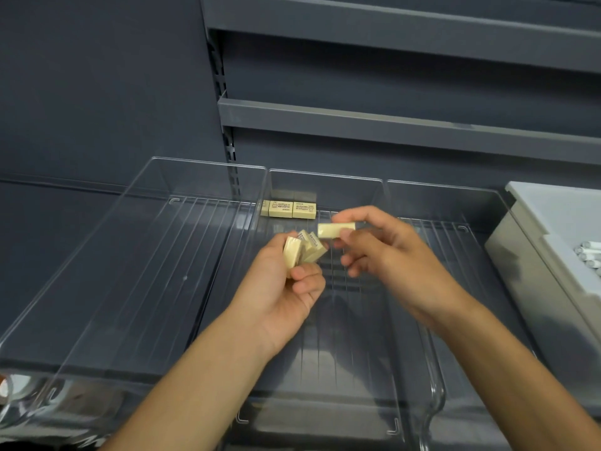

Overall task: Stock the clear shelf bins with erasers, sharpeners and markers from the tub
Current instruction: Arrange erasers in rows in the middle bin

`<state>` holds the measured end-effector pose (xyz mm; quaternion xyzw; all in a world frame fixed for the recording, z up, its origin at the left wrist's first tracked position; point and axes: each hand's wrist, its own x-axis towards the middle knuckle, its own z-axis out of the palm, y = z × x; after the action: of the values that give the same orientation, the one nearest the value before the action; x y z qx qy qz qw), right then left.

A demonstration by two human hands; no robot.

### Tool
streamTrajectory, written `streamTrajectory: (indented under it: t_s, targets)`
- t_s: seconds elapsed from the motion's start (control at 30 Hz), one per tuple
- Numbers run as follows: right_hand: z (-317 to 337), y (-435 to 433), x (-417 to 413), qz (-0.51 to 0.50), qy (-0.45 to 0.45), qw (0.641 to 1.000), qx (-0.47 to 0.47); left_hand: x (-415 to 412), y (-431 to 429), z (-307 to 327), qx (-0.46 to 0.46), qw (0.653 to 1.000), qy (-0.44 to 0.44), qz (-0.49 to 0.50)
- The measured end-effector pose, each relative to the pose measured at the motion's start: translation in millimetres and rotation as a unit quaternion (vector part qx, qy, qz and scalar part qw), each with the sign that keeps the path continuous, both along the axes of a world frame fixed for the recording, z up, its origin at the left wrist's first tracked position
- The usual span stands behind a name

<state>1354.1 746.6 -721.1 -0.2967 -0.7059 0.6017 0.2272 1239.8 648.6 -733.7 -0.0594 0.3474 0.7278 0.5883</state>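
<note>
Pinching one eraser (336, 230) between thumb and fingertips, the right hand (383, 252) hovers above the middle bin (325, 173). The eraser's long axis lies level and runs left to right, across the bin. The left hand (289, 288), also over that bin, curls round a loose fan of spare erasers (300, 252) tilted at odd angles. Such an untidy grip could let one slip and land askew. A row of erasers (289, 209) stands against the bin's back wall, long axes crosswise too. The tub (533, 222) holding markers (588, 253) sits to the bin's right.

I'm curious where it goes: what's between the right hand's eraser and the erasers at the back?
In the head view, only bare bin floor separates held eraser and back erasers.
</note>
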Motion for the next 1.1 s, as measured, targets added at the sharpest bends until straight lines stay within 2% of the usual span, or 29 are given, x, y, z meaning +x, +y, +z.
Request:
streamTrajectory:
  t_s: [0.13,0.23,0.4,0.5,0.63,0.77,0.93,1.1]
  targets:
    - [6,7,-4,-0.018,-0.007,0.997,0.07,-3,0,4,0.003,1.0,0.023,0.011]
    - [6,20,-16,-0.047,-0.043,0.996,0.069,-6,1,8,0.0,0.999,0.036,0.023]
    - [-4,49,-50,-0.071,-0.216,0.956,0.185,-6,-9,8,0.009,0.999,0.038,0.013]
    - [-11,62,-72,-0.057,-0.318,0.92,0.22,-3,-22,11,0.009,0.991,0.127,-0.042]
    - [-23,65,-89,-0.068,-0.387,0.876,0.279,-4,-17,11,0.012,0.948,0.314,-0.041]
    - [-28,67,-91,-0.066,-0.41,0.849,0.327,-13,-1,7,0.023,0.863,0.503,-0.025]
    - [-39,63,-87,-0.075,-0.415,0.813,0.401,-18,6,0,-0.006,0.797,0.604,-0.035]
    - [-49,64,-86,-0.1,-0.401,0.819,0.399,-25,3,2,-0.011,0.793,0.607,-0.04]
